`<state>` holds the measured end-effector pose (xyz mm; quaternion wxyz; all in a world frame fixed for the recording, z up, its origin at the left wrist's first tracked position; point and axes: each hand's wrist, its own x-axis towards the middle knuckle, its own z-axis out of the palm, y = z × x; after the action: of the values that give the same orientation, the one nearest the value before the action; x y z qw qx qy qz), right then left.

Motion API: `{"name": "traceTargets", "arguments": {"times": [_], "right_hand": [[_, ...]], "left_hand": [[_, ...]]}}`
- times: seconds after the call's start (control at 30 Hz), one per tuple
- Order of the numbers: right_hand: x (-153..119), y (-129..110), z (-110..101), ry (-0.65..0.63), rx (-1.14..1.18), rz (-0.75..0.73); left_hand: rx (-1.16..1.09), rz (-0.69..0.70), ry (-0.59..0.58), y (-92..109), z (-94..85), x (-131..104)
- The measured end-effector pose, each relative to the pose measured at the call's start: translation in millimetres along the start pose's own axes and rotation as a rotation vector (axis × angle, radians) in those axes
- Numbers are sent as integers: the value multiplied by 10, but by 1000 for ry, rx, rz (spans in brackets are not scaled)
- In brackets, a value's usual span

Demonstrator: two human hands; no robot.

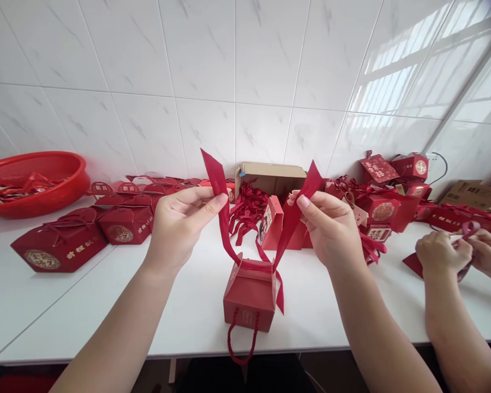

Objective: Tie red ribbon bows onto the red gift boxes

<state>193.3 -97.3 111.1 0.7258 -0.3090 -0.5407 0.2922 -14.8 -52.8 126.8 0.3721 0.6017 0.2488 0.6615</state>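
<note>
A small red gift box (249, 297) stands near the table's front edge, its rope handle hanging down in front. A wide red ribbon (286, 232) passes through the top of the box and rises on both sides. My left hand (184, 224) pinches one ribbon end between thumb and fingers, up and left of the box. The other end is pinched in my right hand (325, 224), up and right of it. Both ends stick up above the fingertips. Another piece of red ribbon (280, 295) hangs at the box's right side.
Behind the box are an open cardboard box (272, 170) and a heap of red ribbons (251, 204). Red boxes (61, 243) line the left and back, beside a red basket (76, 180). At the right, another person's hands (442, 254) hold a ribbon.
</note>
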Motion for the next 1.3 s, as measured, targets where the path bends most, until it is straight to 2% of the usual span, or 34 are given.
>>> {"name": "traceTargets", "arguments": {"times": [0.13,0.5,0.7,0.83,0.93,1.1,1.2,1.3], "right_hand": [[43,-29,5,-30,-1,-25],[66,-51,33,-76,62,-3],[75,-66,12,-90,57,-1],[77,-90,-1,-87,55,9],[75,-100,15,-131,97,43],[80,-89,61,-186,79,92],[66,-76,81,-251,-50,103],[24,-55,90,-368,-82,43]], "left_hand": [[-38,-12,-9,2,7,8],[-65,49,-183,122,92,-14],[-23,40,-194,65,68,-13],[-44,21,-203,94,73,10],[-84,10,-210,110,83,20],[-63,17,-350,98,133,-27],[95,28,-476,113,192,-78],[288,45,-532,130,245,-108]]}}
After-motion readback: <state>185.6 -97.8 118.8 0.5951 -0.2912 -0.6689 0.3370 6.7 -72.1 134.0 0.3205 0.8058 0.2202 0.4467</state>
